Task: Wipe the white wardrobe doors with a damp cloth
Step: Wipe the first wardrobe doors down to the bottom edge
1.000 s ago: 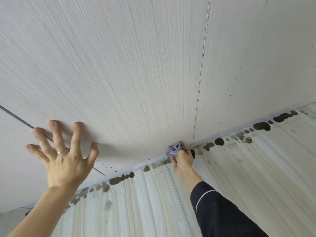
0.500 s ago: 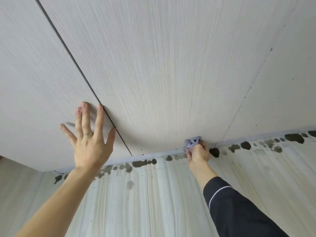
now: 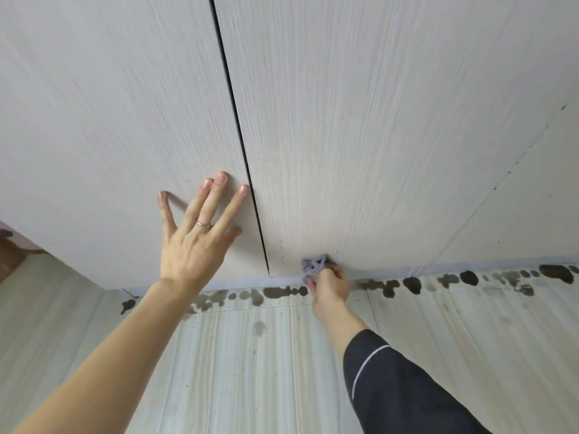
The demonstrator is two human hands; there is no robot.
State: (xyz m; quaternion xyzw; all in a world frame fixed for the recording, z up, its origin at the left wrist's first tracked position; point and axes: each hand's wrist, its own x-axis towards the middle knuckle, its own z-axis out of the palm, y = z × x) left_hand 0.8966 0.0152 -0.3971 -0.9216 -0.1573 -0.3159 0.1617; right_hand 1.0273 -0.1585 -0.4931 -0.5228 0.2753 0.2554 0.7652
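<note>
— What has changed since the earlier frames?

— The dark gap [image 3: 238,133] between the doors has swung from the far left toward the middle of the view. The left hand [image 3: 195,245] sat across that gap half a second ago and now lies wholly on the left door [image 3: 109,120], with its forefinger just beside the gap. The right hand [image 3: 330,285] with the cloth [image 3: 313,266] is nearer the gap than it was.

— How are the hands?

— The left one is spread flat, fingers apart, palm against the door, holding nothing. It has a ring [image 3: 203,224] on one finger. The right one is closed around the bunched grey-blue cloth.

— And where is the cloth?

— Pressed to the bottom edge of the middle door [image 3: 344,136], just right of the foot of the gap, where the door meets the floor [image 3: 250,371].

— Anything else?

— A row of dark blotches [image 3: 275,292] runs along the pale striped floor close to the base of the wardrobe, on both sides of the right hand. The right arm wears a black sleeve [image 3: 401,389] with a thin white line; the left arm is bare.
</note>
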